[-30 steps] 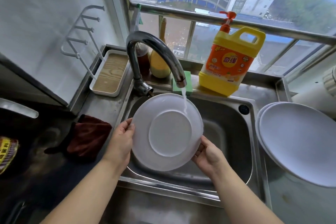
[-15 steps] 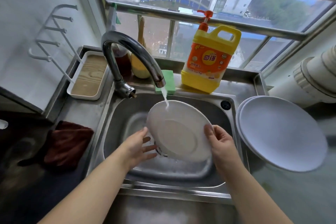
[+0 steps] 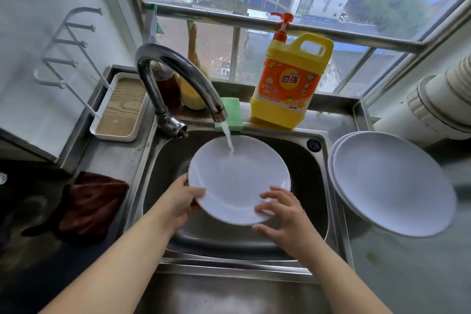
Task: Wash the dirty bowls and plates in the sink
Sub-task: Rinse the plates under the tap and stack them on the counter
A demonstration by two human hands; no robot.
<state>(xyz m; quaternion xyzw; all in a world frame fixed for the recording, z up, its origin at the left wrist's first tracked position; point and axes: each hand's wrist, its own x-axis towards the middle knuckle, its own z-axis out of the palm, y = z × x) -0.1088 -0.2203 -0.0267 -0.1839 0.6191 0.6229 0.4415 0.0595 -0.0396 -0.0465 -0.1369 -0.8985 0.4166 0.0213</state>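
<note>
A white plate (image 3: pixel 237 176) is held face up over the steel sink (image 3: pixel 316 181), under the running tap (image 3: pixel 183 79). Water lands on its far part. My left hand (image 3: pixel 182 202) grips the plate's left rim, thumb on top. My right hand (image 3: pixel 283 214) is at the near right rim with fingers spread and fairly straight, touching the plate's surface and edge. Two stacked white plates (image 3: pixel 392 183) lie on the counter to the right of the sink.
A yellow detergent jug (image 3: pixel 290 84) and a green sponge (image 3: pixel 230 112) stand behind the sink. A dark red cloth (image 3: pixel 94 201) lies on the left counter. A white tray with a wooden base (image 3: pixel 121 107) sits at the back left. White pipes (image 3: pixel 438 104) at right.
The plate went from bottom side up to tilted to face up under the water. My left hand took hold of its left rim again; my right hand shifted from gripping the right edge to spread fingers.
</note>
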